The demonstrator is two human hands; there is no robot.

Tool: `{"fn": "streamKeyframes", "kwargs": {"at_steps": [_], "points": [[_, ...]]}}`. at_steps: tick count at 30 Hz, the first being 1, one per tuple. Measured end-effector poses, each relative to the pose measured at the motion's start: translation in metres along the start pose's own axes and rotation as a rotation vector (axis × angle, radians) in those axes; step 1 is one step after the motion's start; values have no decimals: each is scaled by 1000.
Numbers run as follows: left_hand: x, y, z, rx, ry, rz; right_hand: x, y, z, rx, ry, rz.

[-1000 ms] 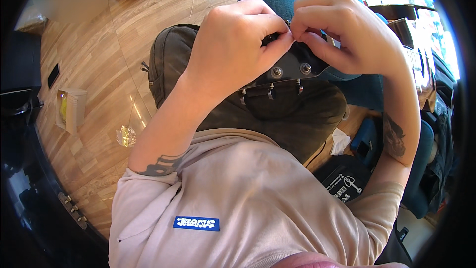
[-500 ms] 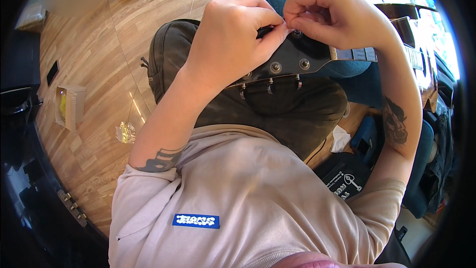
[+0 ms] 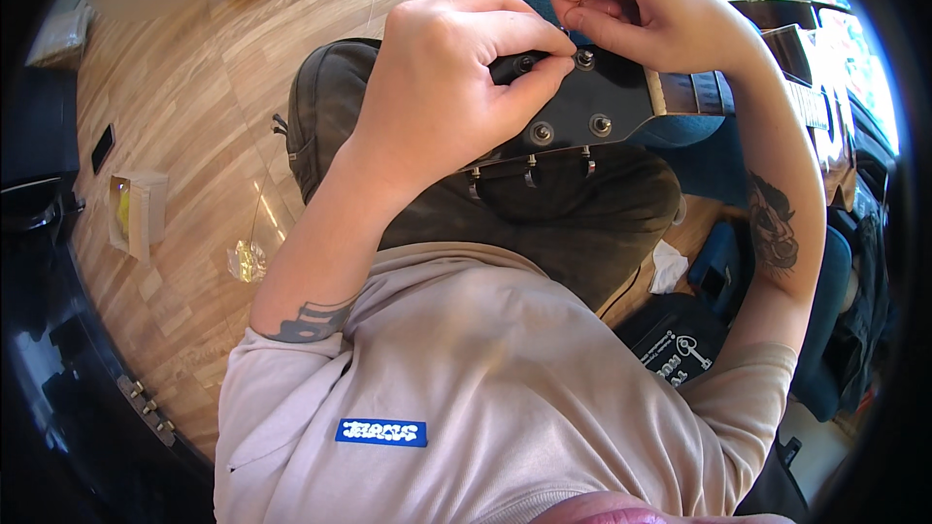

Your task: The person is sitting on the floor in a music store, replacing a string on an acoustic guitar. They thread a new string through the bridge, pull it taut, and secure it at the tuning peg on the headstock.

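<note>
A black guitar headstock (image 3: 621,87) lies across my lap, its metal tuning posts and light nut (image 3: 656,93) showing. Tuning pegs (image 3: 531,173) stick out along its near edge. My left hand (image 3: 442,87) reaches over the headstock, thumb and forefinger closed together beside a tuning post (image 3: 584,59) near the far edge. What sits between those fingertips is too small to make out. Just beyond that edge, my right hand (image 3: 655,15) is closed in a pinch above the neck (image 3: 697,93). Something thin and dark shows at its fingertips, but its kind is unclear.
On the wooden floor at left are a phone (image 3: 103,147), an open cardboard box (image 3: 144,215) and a shiny yellowish wrapper (image 3: 247,260). Glossy black furniture (image 3: 73,369) runs along the left rim. A white tissue (image 3: 668,267) and a black printed bag (image 3: 670,338) lie at right.
My hands, whose fingertips met over the tuning post, are now apart. The right has risen slightly away from the headstock; the left stays close to the post.
</note>
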State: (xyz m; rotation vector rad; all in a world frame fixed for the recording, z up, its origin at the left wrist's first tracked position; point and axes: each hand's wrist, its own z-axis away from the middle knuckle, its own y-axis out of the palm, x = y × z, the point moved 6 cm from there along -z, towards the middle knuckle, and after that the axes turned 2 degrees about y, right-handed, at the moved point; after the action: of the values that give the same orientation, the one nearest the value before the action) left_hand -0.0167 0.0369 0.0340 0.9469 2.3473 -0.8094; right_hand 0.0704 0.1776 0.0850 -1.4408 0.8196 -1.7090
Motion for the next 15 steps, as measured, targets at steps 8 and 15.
{"fn": "streamKeyframes", "kwargs": {"at_steps": [8, 15], "points": [[-6, 6, -11, 34, 3, -41, -5, -5, 13, -30, 8, 5], [-3, 7, -9, 41, -39, 11, 6, 0, 32, -133, -155, 83]]}}
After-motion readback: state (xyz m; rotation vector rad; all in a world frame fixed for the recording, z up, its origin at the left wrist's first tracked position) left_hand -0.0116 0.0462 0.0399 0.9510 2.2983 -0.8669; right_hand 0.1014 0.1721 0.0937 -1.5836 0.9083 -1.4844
